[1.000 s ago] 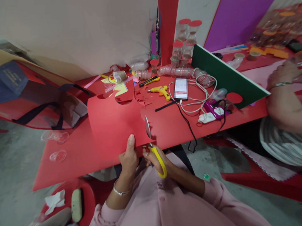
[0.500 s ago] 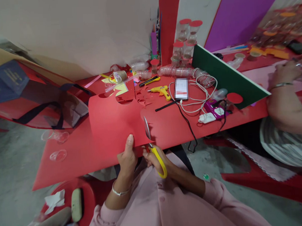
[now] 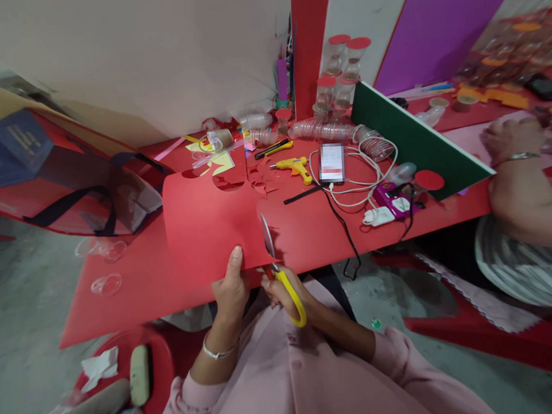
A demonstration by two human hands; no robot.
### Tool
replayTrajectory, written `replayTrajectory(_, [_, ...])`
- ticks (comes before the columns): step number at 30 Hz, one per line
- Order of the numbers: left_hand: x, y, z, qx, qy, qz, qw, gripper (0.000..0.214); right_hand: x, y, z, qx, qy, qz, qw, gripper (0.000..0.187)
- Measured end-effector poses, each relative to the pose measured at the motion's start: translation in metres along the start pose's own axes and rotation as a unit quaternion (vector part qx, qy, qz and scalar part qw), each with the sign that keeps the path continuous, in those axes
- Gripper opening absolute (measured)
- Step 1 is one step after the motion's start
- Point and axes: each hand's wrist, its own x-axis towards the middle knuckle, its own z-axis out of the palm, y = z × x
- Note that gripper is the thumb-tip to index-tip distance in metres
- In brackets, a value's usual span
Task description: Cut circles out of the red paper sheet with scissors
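Note:
A large sheet of red paper lies over the near edge of the table, with curved bites cut from its far and right edges. My left hand pinches its near edge, thumb on top and fingers hidden below. In my right hand are yellow-handled scissors, closed in my grip. Their blade stands up at the sheet's right edge, against the curved cut. Red paper scraps lie beyond the sheet.
On the red table are a yellow glue gun, a cutter knife, a phone on a white cable and a purple power strip. A green board stands at right, before a co-worker's arm. A bag sits left.
My left hand and the red sheet have shifted very slightly. The scissors' blade leans a little further left. At right, the co-worker's hand has moved left.

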Motion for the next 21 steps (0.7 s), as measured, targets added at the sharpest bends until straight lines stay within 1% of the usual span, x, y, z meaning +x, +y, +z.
replayTrajectory(2, [0.001, -0.001, -0.001, -0.013, 0.007, -0.005, 1.000, 0.029, 0.001, -0.003, 0.000, -0.003, -0.011, -0.019, 1.000, 0.026])
replayTrajectory(4, [0.001, -0.001, -0.002, -0.020, 0.035, -0.009, 0.999, 0.027, 0.002, -0.006, -0.001, -0.006, -0.019, -0.029, 0.999, 0.023])
replayTrajectory(6, [0.002, 0.001, -0.002, -0.023, 0.055, -0.013, 0.998, 0.030, 0.002, -0.008, -0.002, -0.011, -0.021, -0.031, 0.999, 0.021])
replayTrajectory(10, [0.004, 0.008, -0.001, -0.035, 0.063, -0.016, 0.997, 0.036, 0.000, -0.007, -0.003, -0.026, -0.018, -0.028, 0.999, 0.020])
replayTrajectory(12, [0.005, 0.009, -0.001, -0.051, 0.062, -0.008, 0.997, 0.038, -0.001, -0.003, -0.003, -0.031, -0.021, -0.021, 0.999, 0.021])
replayTrajectory(17, [0.008, 0.007, -0.004, -0.075, 0.030, -0.012, 0.997, 0.035, 0.002, 0.015, -0.003, -0.046, -0.017, -0.005, 0.999, 0.024])
replayTrajectory(21, [0.009, 0.007, -0.007, -0.093, 0.029, -0.018, 0.995, 0.045, 0.003, 0.023, -0.004, -0.069, -0.014, -0.001, 0.997, 0.024])
